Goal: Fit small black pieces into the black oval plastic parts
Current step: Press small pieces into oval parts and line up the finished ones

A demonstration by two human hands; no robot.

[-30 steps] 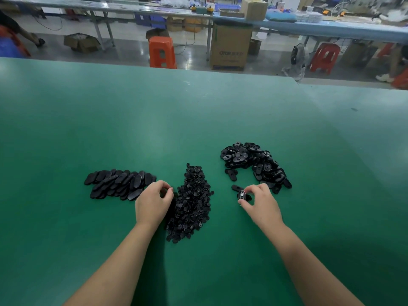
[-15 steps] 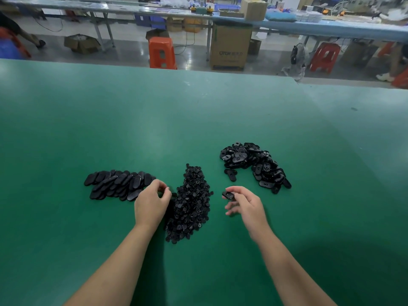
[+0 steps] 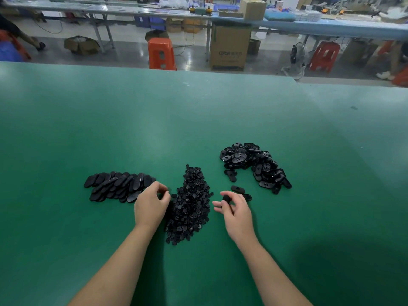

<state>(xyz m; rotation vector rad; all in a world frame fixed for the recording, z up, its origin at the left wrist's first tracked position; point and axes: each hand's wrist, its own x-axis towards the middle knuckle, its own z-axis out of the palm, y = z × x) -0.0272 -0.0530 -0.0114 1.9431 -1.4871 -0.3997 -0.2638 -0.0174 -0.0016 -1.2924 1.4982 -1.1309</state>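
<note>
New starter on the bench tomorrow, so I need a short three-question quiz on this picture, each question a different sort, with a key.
1. True or false: the pile of small pieces lies between the two hands.
2. Which heap looks neatly stacked? A) the left stack of ovals B) the right heap of ovals C) neither
3. Fill in: the right hand pinches a black ____ in its fingers.

Key: 1 true, since the left hand is on the pile's left edge and the right hand is to its right. 2 A. 3 oval part; whether the left hand holds a small piece cannot be told.
</note>
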